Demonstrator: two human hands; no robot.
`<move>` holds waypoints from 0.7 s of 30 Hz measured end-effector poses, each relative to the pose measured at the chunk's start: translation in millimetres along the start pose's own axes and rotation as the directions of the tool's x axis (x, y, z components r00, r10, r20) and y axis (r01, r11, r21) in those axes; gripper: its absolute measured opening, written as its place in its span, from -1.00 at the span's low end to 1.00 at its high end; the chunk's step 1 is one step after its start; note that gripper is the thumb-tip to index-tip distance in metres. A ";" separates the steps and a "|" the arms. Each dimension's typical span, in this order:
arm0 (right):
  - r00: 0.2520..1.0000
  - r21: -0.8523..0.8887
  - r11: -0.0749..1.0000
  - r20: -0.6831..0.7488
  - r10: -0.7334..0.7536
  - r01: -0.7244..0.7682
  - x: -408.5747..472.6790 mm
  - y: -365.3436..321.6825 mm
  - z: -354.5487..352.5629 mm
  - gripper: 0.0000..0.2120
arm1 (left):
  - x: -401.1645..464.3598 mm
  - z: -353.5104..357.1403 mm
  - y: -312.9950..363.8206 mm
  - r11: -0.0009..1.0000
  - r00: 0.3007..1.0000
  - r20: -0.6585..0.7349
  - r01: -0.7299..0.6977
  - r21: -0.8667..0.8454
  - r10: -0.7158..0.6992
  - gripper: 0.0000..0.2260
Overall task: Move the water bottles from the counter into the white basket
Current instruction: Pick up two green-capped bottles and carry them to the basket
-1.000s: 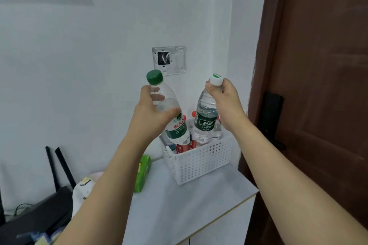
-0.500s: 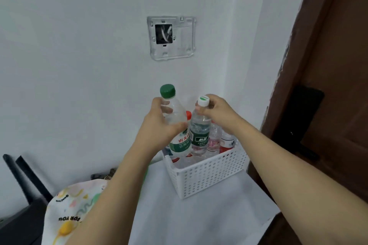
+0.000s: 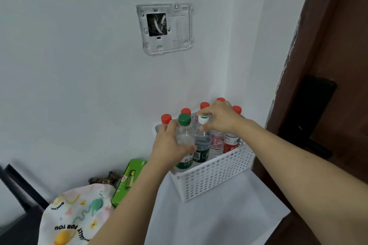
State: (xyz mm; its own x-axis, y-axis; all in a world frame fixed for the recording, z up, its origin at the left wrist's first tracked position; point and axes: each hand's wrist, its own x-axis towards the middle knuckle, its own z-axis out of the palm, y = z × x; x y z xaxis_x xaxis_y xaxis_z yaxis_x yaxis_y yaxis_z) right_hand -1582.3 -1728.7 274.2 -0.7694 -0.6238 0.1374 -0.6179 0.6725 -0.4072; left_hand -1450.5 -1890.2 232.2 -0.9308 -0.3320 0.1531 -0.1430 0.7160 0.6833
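Nearest me, the counter (image 3: 219, 219) front edge carries nothing I can see. At its left edge lie a printed cloth (image 3: 75, 211) and a green box (image 3: 129, 181).

Toward the back right corner stands the white basket (image 3: 215, 179). My left hand (image 3: 171, 145) wraps the body of the green-capped bottle (image 3: 184, 141), which sits inside the basket's near left corner. My right hand (image 3: 221, 119) pinches the neck of the white-capped bottle (image 3: 202, 141), just beside it, also inside.

Risk: the basket is crowded. Releasing before either base is seated could let a bottle lean and knock the red-capped bottles (image 3: 217, 141) behind, or tip over the near rim.

Orientation: both held bottles have their long axis near vertical, caps up, the green-capped one tilted slightly. Whether their bases touch the floor is hidden.
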 end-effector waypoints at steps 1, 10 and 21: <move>1.000 -0.012 1.000 -0.007 -0.014 0.014 1.4 0.9 0.2 -0.51 | 1.5 3.4 -2.5 1.000 1.000 0.011 0.014 0.005 -0.014 -0.39; 1.000 -0.034 0.999 -0.001 -0.031 0.031 15.6 5.3 9.0 -0.56 | 9.3 16.7 -16.7 0.983 1.000 0.028 -0.005 0.181 -0.001 -0.33; 0.998 -0.078 0.996 0.051 -0.027 0.031 14.3 -1.6 15.3 -0.52 | 8.8 26.8 -22.4 0.897 0.995 -0.098 0.029 0.442 0.016 -0.32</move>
State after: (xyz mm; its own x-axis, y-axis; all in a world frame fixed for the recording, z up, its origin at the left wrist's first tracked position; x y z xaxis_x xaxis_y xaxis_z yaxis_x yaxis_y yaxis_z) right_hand -1589.9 -1744.8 263.0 -0.7433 -0.6611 0.1022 -0.6521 0.6820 -0.3310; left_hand -1464.5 -1892.8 199.1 -0.8955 -0.3793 0.2330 -0.3041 0.9035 0.3020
